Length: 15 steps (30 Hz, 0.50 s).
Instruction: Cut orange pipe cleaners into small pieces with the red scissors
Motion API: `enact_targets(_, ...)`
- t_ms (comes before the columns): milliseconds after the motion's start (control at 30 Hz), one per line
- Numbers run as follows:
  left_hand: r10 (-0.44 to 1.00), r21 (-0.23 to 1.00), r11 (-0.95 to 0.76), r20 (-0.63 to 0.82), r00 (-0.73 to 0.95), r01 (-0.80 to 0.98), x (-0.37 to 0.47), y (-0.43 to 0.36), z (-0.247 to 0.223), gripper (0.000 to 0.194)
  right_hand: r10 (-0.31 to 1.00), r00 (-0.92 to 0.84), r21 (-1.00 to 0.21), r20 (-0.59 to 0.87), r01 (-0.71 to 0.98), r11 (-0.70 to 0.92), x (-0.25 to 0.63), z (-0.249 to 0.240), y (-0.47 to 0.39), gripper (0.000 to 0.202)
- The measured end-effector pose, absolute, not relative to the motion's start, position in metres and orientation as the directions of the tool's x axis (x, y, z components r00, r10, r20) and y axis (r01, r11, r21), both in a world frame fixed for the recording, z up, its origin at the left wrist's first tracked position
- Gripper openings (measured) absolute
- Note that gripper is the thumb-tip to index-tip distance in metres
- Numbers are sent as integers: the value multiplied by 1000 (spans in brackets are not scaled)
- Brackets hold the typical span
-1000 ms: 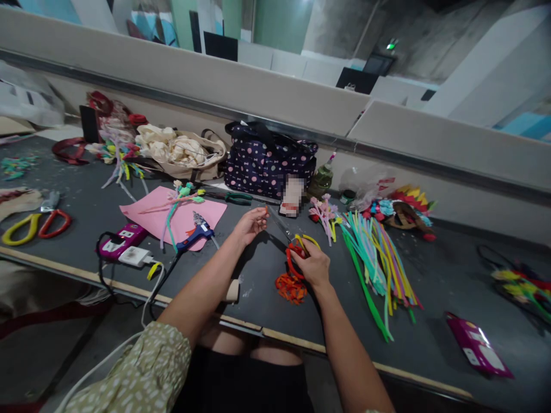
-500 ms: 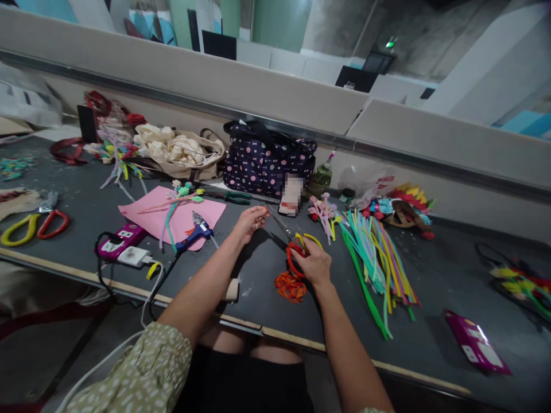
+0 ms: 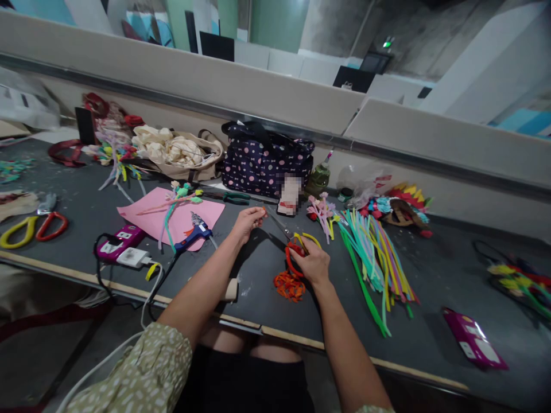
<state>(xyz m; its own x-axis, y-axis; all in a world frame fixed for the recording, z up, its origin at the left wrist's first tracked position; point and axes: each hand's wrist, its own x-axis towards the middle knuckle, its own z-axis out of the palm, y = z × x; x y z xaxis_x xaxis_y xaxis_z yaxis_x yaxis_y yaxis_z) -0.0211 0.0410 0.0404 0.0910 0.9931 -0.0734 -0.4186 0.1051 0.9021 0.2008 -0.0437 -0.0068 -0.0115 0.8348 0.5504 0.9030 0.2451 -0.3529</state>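
Note:
My right hand (image 3: 313,262) is closed on the scissors (image 3: 287,233), which have one red and one yellow handle. Their blades stand slightly apart and point up and left toward my left hand (image 3: 248,223). Thumb and fingertips of that hand are pinched on a small orange piece (image 3: 264,210) at the blade tips; most of it is hidden, and its kind is too small to tell. Just below the scissors' red handle, a pile of short orange clippings (image 3: 289,287) lies on the dark table (image 3: 262,310).
A glue gun (image 3: 196,232) rests on pink paper (image 3: 138,209), with a power strip (image 3: 120,244) nearby. Long pipe cleaners (image 3: 365,252) lie right of my hands. Behind stand a dotted bag (image 3: 262,160) and a phone (image 3: 289,198). Another pair of scissors (image 3: 47,209) lies far left.
Both hands keep almost the same pose, with the scissors' tips still at the small orange piece. The whole view has shifted very slightly.

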Motion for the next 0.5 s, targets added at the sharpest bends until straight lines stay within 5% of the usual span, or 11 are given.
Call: enact_targets(500,991,905,112,-70,117,-410,-19,41,38,25,822,-84,-279,564,917,285,201,-9,-45,50)
